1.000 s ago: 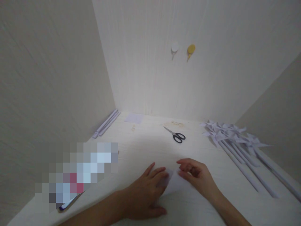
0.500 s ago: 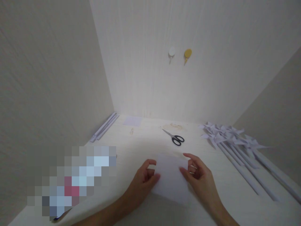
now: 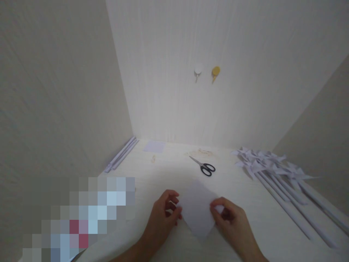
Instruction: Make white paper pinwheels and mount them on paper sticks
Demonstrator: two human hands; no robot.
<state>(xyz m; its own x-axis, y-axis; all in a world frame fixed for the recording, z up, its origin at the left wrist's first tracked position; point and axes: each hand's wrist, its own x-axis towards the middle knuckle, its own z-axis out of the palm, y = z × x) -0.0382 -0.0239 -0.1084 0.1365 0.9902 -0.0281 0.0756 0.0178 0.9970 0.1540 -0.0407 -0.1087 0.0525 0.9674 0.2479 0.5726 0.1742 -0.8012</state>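
Observation:
A white square of paper [image 3: 197, 211] is turned like a diamond, one corner pointing toward me, low over the table. With thumb and index finger my right hand [image 3: 230, 214] pinches it near its right corner. My left hand [image 3: 167, 213] has the left corner between its thumb and curled fingers; their exact contact is partly hidden. Beyond the paper lie scissors [image 3: 206, 169] with black handles, blades pointing away to the left.
Paper pinwheels [image 3: 259, 162] on rolled-paper sticks lie at the right. Rolled paper sticks [image 3: 122, 154] rest along the left wall. Another paper square [image 3: 154, 146] is at the back, near a small pale item [image 3: 153, 158]. Hooks [image 3: 215, 71] hang on the back wall. A blurred-out object [image 3: 92, 211] lies front left.
The paper has turned from lying square to a diamond. My right hand has gone from fingers spread at its edge to a pinch near the right corner. My left hand stays at the left side.

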